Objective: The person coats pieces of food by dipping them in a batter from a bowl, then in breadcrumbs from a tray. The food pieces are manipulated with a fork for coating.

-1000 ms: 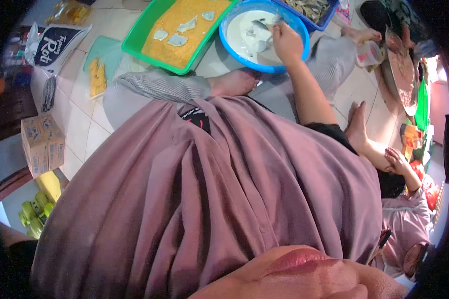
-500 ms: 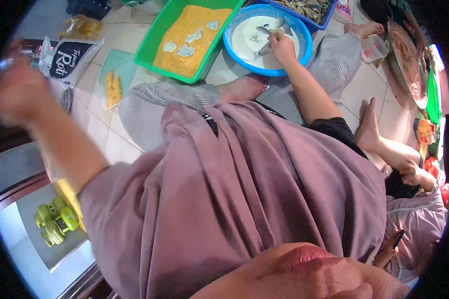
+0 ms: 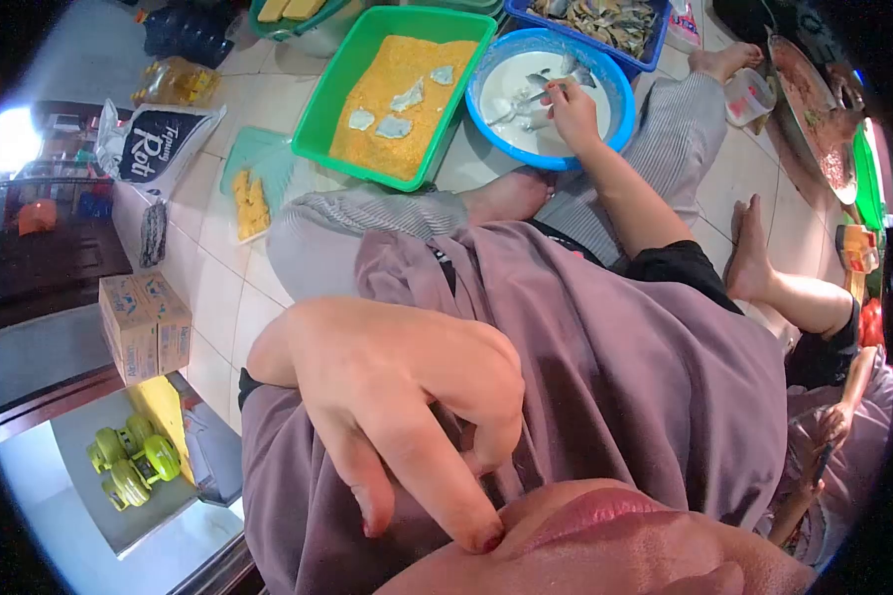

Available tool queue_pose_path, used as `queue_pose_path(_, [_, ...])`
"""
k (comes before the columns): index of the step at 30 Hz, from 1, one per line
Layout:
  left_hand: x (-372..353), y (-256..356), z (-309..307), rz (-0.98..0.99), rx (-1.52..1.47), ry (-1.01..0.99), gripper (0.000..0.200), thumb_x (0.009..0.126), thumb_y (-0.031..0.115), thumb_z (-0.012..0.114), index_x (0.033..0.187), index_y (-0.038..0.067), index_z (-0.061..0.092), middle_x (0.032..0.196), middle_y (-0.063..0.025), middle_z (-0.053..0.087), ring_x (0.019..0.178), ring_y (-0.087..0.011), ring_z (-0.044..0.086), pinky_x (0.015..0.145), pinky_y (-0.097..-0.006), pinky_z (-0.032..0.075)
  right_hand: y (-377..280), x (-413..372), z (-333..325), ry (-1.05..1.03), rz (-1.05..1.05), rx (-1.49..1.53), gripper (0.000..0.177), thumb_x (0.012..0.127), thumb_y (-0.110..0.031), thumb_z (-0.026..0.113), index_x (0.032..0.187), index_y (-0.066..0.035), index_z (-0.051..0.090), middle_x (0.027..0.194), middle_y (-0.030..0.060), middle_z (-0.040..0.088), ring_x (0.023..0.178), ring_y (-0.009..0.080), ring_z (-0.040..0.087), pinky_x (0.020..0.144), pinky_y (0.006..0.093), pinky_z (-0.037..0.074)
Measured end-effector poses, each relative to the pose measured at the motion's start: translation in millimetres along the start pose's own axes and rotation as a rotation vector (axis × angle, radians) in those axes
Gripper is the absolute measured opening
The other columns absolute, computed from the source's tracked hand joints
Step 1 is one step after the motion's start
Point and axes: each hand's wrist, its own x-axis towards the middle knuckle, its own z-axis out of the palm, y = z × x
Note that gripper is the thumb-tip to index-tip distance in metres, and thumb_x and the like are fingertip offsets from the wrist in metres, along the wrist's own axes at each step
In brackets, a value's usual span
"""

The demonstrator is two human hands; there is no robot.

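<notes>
My left hand (image 3: pixel 407 397) is in front of my chest with fingers apart and nothing in them; one fingertip touches my chin. My right hand (image 3: pixel 574 117) reaches over a blue basin (image 3: pixel 620 119) and grips the handle of a metal spoon (image 3: pixel 511 111). The spoon's bowl dips into white batter (image 3: pixel 511 74). Dark grey pieces lie in the batter near my right fingers. Left of the basin, a green tray (image 3: pixel 313 139) holds orange-yellow crumbs (image 3: pixel 377 89) with several white-coated pieces (image 3: pixel 407 96) on top.
A blue crate (image 3: pixel 650 55) of fish-like pieces stands behind the basin. To the left are a flour bag (image 3: pixel 159 139), a plastic pack of yellow pieces (image 3: pixel 251 205) and a carton (image 3: pixel 144 322). Another person's hand (image 3: pixel 835 424) and a wide pan (image 3: pixel 809 119) are at right.
My left hand has come from the far left to my chin. My right hand stays over the basin, with the spoon now showing. The view has shifted slightly.
</notes>
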Motion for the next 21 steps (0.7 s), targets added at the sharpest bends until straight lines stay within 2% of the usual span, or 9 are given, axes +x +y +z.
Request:
queue_pose_path(1, [-0.3,-1.0,-0.3,-0.002,-0.012,-0.006,0.028,0.084,0.037,0.065,0.106,0.020,0.061,0.092,-0.0073,0.058,0.071,-0.0190,0.055,0.069,-0.0355,0.041,-4.1,-0.6,-0.6,-0.015,-0.017,-0.001,0.023,0.088,-0.016,0.048,0.095,0.000,0.063,0.077,0.0111,0.066,0.058,0.0156,0.061,0.056,0.0289,0.048])
queue_pose_path(4, [-2.5,-11.5,4.5,0.156,-0.014,0.028,0.045,0.085,0.046,0.059,0.108,0.008,0.065,0.082,-0.0053,0.052,0.071,-0.0205,0.053,0.061,-0.0324,0.039,0.7,-2.0,0.8,0.021,-0.027,0.043,0.021,0.087,-0.014,0.049,0.095,0.000,0.062,0.078,0.0118,0.066,0.058,0.0154,0.062,0.056,0.0289,0.049])
queue_pose_path(8, [-5.0,-9.4,3.2,0.118,-0.017,0.036,0.044,0.084,0.044,0.061,0.108,0.007,0.065,0.086,-0.0062,0.054,0.071,-0.0213,0.054,0.062,-0.0335,0.039,-9.1,-7.5,0.4,0.069,-0.095,0.043,0.020,0.090,-0.016,0.049,0.098,-0.002,0.061,0.078,0.0090,0.066,0.058,0.0111,0.057,0.055,0.0262,0.047])
queue_pose_path(11, [-5.2,-9.4,8.4,0.133,-0.042,0.071,0.043,0.084,0.044,0.061,0.107,0.007,0.065,0.088,-0.0069,0.054,0.072,-0.0218,0.054,0.063,-0.0339,0.040,-7.8,-12.6,0.5,0.009,-0.234,-0.075,0.020,0.088,-0.014,0.048,0.097,-0.003,0.062,0.080,0.0123,0.067,0.067,0.0218,0.064,0.064,0.0339,0.049])
queue_pose_path(14, [-5.9,-9.3,7.6,0.144,-0.017,0.008,0.043,0.084,0.044,0.061,0.107,0.008,0.065,0.090,-0.0077,0.055,0.072,-0.0216,0.054,0.063,-0.0339,0.040,-13.3,-20.5,2.8,-0.013,-0.331,-0.246,0.019,0.088,-0.017,0.050,0.097,-0.007,0.062,0.083,0.0136,0.066,0.074,0.0279,0.064,0.067,0.0384,0.049])
queue_pose_path(17, [-7.6,-7.8,6.2,0.151,-0.011,-0.002,0.043,0.085,0.044,0.060,0.109,0.009,0.065,0.092,-0.0086,0.056,0.072,-0.0212,0.054,0.064,-0.0340,0.041,-23.7,-26.1,3.1,0.013,-0.554,-0.499,0.018,0.088,-0.020,0.050,0.095,-0.009,0.063,0.087,0.0137,0.065,0.077,0.0315,0.062,0.068,0.0413,0.049])
queue_pose_path(21, [-11.3,-6.0,9.0,0.140,-0.054,0.027,0.042,0.085,0.044,0.060,0.110,0.010,0.065,0.093,-0.0094,0.056,0.071,-0.0213,0.054,0.064,-0.0332,0.041,-17.4,-25.5,10.9,-0.018,-0.494,-0.504,0.018,0.087,-0.020,0.051,0.094,-0.008,0.063,0.089,0.0146,0.064,0.085,0.0338,0.060,0.074,0.0423,0.047])
